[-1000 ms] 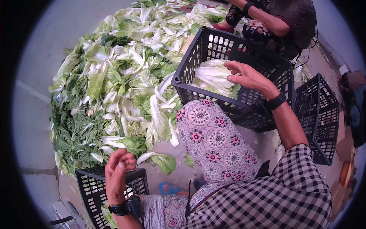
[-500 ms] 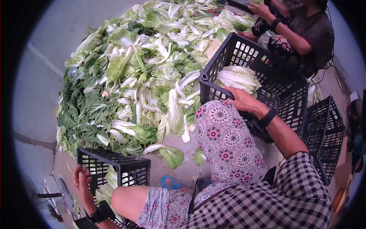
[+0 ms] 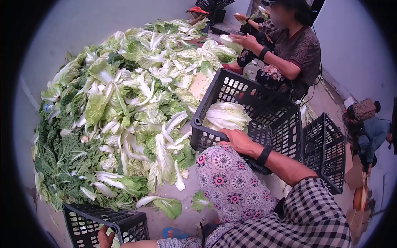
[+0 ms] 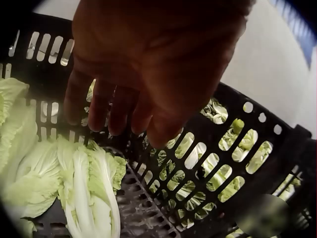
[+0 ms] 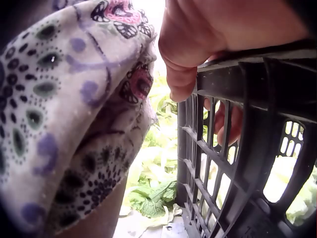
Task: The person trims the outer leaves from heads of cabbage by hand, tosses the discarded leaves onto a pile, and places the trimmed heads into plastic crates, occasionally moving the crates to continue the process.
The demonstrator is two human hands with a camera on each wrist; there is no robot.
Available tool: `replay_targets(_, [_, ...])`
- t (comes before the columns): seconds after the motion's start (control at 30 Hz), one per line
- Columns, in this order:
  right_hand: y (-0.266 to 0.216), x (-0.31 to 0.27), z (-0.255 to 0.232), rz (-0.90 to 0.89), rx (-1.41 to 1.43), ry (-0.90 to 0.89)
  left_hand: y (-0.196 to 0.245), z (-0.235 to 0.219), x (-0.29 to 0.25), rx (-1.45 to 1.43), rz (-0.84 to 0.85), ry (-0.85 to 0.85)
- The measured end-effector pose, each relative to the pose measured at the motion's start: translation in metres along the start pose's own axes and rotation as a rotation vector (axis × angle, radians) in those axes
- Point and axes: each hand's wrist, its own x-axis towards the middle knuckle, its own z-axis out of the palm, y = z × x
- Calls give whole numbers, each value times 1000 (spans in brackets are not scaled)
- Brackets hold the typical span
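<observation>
My right hand (image 3: pixel 239 141) grips the near rim of a black plastic crate (image 3: pixel 203 138). In the right wrist view the thumb of that hand (image 5: pixel 190 49) lies outside the crate wall, and its fingertips show inside through the slots. One napa cabbage (image 3: pixel 227 116) lies in this crate, just beyond the hand. At the lower left, my left hand (image 3: pixel 106 237) is over a second black crate (image 3: pixel 134 229), partly cut off by the frame. The left wrist view shows that hand (image 4: pixel 153 64) with fingers hanging loosely and nothing held, above pale cabbages (image 4: pixel 91 191) in the crate.
A large heap of loose cabbage leaves (image 3: pixel 124 111) covers the floor ahead. Another person (image 3: pixel 289 53) sits behind the right crate, with others farther back and at right. A further black crate (image 3: pixel 324 151) stands at the right. My patterned trouser knee (image 3: pixel 231 177) is beside the right crate.
My right hand has moved from above the cabbage down to the crate's near rim and grips it. My left hand has gone from the air down to the left crate. The head view has shifted.
</observation>
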Motion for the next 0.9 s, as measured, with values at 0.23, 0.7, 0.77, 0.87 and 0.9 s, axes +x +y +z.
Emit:
replay_targets(0.23, [-8,2,-4,83,-19,-16,-34,84,37,482,5,-279])
replay_targets(0.7, [-10,5,-1,142,-116,7,-93,141,19,821,172,-112])
replay_targets(0.77, [-13,4,-3,158,-118,-1,-113,140,12,901,242,-25])
replay_targets(0.87, [-19,2,-7,165,-115,-17,-127,130,3,919,251,115])
replay_targets(0.9, [-19,2,-6,160,-112,-4,-108,111,-3,794,116,95])
